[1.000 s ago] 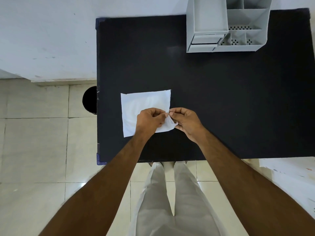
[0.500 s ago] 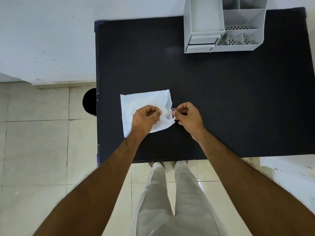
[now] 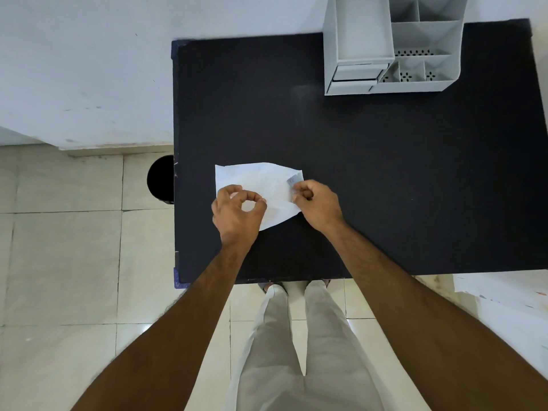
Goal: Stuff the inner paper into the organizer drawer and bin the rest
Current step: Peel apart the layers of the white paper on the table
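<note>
A white paper envelope (image 3: 261, 182) lies on the black table (image 3: 385, 173), near its left front part. My left hand (image 3: 237, 212) rests on the envelope's lower left, thumb and forefinger curled into a ring on the paper. My right hand (image 3: 315, 203) pinches the envelope's right edge, where a small grey printed corner (image 3: 292, 180) shows. The grey plastic organizer (image 3: 391, 46) stands at the table's far right, its small drawers (image 3: 355, 74) on the front left side. A black round bin (image 3: 161, 179) sits on the floor just left of the table.
A white wall runs behind and to the left. Pale floor tiles (image 3: 65, 262) lie below. My legs in light trousers (image 3: 296, 351) stand at the table's front edge. A white surface with marks (image 3: 504, 295) shows at the right.
My hands have moved apart along the envelope: the left slid to its lower left, the right stays at the right edge. The right side of the envelope has lifted and a grey corner shows.
</note>
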